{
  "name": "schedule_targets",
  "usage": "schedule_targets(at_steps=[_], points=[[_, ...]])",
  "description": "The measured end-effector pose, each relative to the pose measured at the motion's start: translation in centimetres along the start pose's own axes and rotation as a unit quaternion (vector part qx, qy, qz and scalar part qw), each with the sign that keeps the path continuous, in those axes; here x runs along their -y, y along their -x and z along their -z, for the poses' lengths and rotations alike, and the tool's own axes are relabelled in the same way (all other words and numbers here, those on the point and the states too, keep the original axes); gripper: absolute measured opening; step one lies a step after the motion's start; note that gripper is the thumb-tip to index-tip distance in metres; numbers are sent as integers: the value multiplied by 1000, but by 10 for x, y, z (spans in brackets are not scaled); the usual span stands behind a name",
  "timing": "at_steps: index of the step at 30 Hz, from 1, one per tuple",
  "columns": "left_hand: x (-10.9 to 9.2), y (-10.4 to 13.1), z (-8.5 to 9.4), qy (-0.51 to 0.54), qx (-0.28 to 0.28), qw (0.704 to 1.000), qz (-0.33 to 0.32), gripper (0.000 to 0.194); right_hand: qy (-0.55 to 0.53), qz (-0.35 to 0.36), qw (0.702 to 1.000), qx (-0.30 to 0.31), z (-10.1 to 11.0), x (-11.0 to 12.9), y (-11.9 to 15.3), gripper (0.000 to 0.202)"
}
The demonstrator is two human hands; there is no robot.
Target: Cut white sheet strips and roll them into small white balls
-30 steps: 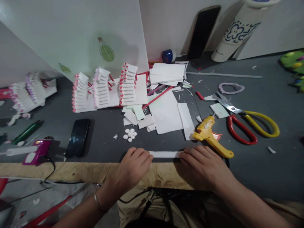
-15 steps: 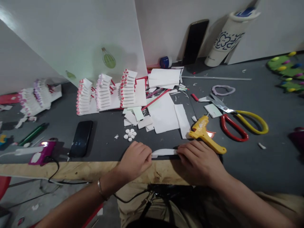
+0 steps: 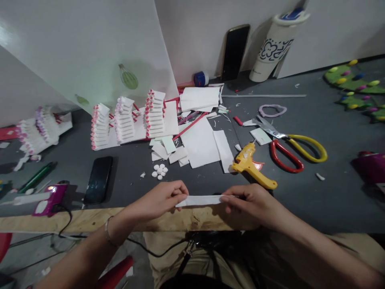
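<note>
A narrow white paper strip (image 3: 204, 200) is stretched level between my two hands, just above the table's wooden front edge. My left hand (image 3: 167, 197) pinches its left end between thumb and fingers. The right end is gripped by my right hand (image 3: 248, 200), thumb on the near side. Beyond my left hand lies a small cluster of white round pellets (image 3: 159, 171). A yellow glue gun (image 3: 252, 166) rests on the table just past my right hand. Sheets of white paper (image 3: 200, 142) and small cut pieces (image 3: 168, 145) lie farther back.
Scissors with red and yellow handles (image 3: 281, 136) lie open at the right. Folded white card pieces with red-tipped rolls (image 3: 155, 114) stand along the back. A phone (image 3: 98, 179) and a purple power bank (image 3: 49, 199) are at left; a tumbler (image 3: 273, 48) stands behind.
Both hands have turned from knuckles-up to a thumb-and-finger pinch, and the strip now shows a flat, straight face. The whole view has shifted slightly.
</note>
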State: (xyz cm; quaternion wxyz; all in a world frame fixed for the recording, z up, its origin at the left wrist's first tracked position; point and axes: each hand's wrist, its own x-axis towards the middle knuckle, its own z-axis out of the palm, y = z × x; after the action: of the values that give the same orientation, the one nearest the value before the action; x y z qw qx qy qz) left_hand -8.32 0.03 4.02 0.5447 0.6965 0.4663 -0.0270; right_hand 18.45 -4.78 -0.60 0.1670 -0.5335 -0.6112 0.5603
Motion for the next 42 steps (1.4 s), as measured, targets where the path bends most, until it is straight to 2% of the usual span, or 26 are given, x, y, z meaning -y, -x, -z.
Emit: schedule_targets(at_steps=[2,4,7,10,12,15,19,21,24,27,30,36,42], points=[[-5,-2,0,-38,-11,999,-24,21,-37,-31,999,18,1,3,0,33],[-14,-6,-3,-81,-19,995,-49,24,-55,-35,998,26,1,4,0,32],[-28,-18,-13,-93,16,994,-53,24,-50,-35,997,36,-2,4,1,31],[-37,-32,-24,9,108,994,-22,25,-50,-45,997,47,-1,4,3,31],[-37,-38,-29,109,161,981,26,25,-71,-46,995,47,4,6,5,33],[-33,-41,-33,213,179,957,82,29,-141,-54,988,30,15,9,5,42],[-28,-42,-35,293,135,944,77,41,-276,-57,958,-57,23,7,3,61],[-28,-44,-37,292,101,948,72,45,-289,-55,954,-62,21,6,1,64],[-31,-48,-42,255,61,962,71,45,-234,-38,971,-33,15,6,-2,49],[-33,-50,-46,223,33,972,72,44,-199,1,978,-58,11,5,-7,29],[-31,-47,-46,221,-1,971,85,43,-201,6,976,-85,13,1,-10,26],[-6,-28,-42,223,-69,967,98,36,-232,-36,968,-90,16,-3,-12,26],[17,-10,-36,215,-131,964,84,32,-206,-50,974,-75,8,-5,-13,26]])
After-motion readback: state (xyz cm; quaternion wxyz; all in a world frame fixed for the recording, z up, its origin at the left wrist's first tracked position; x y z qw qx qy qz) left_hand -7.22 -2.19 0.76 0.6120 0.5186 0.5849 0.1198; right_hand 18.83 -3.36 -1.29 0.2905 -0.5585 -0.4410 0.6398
